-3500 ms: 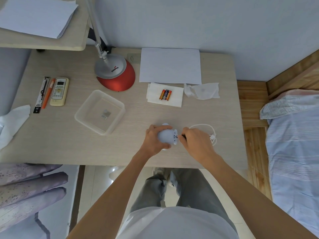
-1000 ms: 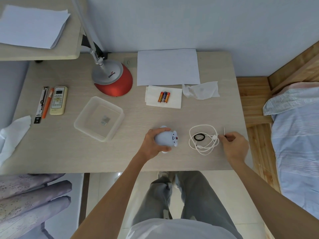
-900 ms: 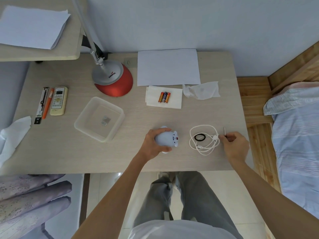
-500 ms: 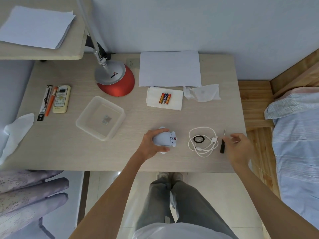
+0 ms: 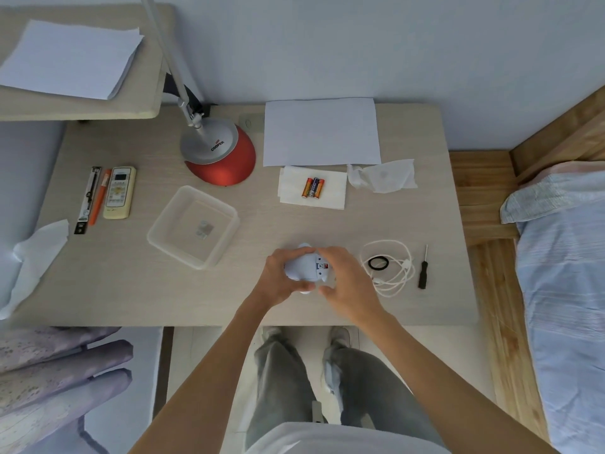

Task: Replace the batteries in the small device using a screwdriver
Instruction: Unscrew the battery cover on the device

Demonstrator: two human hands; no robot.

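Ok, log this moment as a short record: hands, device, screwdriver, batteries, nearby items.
left hand: grips the device from its left side
right hand: fingers curled over the device's right end
screwdriver: lying on the desk, in no hand, right of the white cable
batteries: three, side by side on a white napkin
black ring: inside the cable's loop
clear container: left of the device

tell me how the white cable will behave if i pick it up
The white cable lies in loose, uneven loops, so it is probably floppy and would uncoil and dangle when lifted. It looks thin, so it is likely light.
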